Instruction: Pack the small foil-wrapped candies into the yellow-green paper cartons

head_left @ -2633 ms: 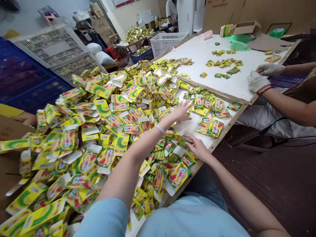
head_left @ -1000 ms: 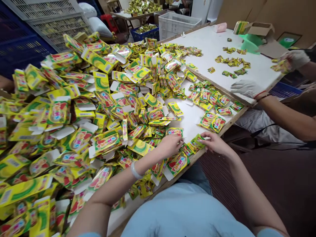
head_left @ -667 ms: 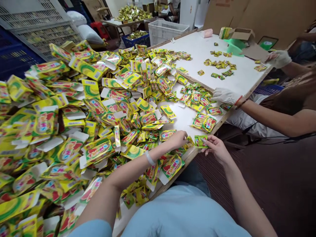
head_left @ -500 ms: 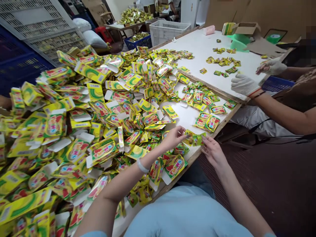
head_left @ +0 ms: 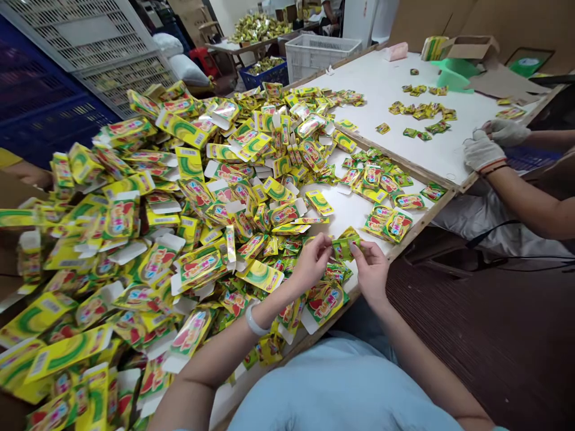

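Small green and yellow sachets (head_left: pixel 345 246) are held between my two hands over the table's front edge. My left hand (head_left: pixel 314 260), with a pale bangle at the wrist, pinches their left end. The fingertips of my right hand (head_left: pixel 372 269) close on the right end. Left of my hands spreads a large heap of yellow candy boxes (head_left: pixel 197 266), many with open white flaps. Just beyond my right hand lie filled boxes (head_left: pixel 387 222) side by side. Another box with a red and green front (head_left: pixel 324 301) rests below my left hand at the edge.
Across a wooden strip (head_left: pixel 399 160), a co-worker's gloved hands (head_left: pixel 485 149) are at the right edge of a white table (head_left: pixel 372 78) with scattered sachets (head_left: pixel 422 111). Stacked crates (head_left: pixel 85 36) stand back left; a white crate (head_left: pixel 321 57) stands behind. Another person's hand (head_left: pixel 29 175) shows at far left.
My hands have drawn closer together, and the sachets between them are now bunched and more upright. The co-worker's gloved hands have moved right, nearer each other. The view has shifted slightly.
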The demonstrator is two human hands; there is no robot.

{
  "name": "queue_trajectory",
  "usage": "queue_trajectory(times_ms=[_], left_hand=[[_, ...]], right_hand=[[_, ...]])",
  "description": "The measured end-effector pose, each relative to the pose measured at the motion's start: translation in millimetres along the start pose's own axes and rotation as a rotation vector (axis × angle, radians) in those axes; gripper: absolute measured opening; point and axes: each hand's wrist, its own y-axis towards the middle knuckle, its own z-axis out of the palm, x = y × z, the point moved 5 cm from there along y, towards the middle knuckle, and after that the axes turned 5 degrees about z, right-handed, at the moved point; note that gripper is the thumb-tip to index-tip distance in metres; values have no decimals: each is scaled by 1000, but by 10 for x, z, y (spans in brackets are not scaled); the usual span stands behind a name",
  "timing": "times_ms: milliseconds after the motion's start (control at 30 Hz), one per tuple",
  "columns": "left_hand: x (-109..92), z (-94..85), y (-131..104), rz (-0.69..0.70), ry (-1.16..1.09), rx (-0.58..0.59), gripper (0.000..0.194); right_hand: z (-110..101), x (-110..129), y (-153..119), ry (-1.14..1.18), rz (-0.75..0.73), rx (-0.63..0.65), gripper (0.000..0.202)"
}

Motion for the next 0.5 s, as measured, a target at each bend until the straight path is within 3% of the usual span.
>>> queue_trajectory(times_ms=[167,433,500], left_hand=[[-98,-133,-49,58,228,97,7],[-207,-184,-34,68,269,246,11],[-185,-204,-12,92,334,301,16]], right_hand=[[-8,189,87,-179,-39,152,37],[-75,110,175,-201,128,387,46],[-118,141,179,-316,96,488,43]])
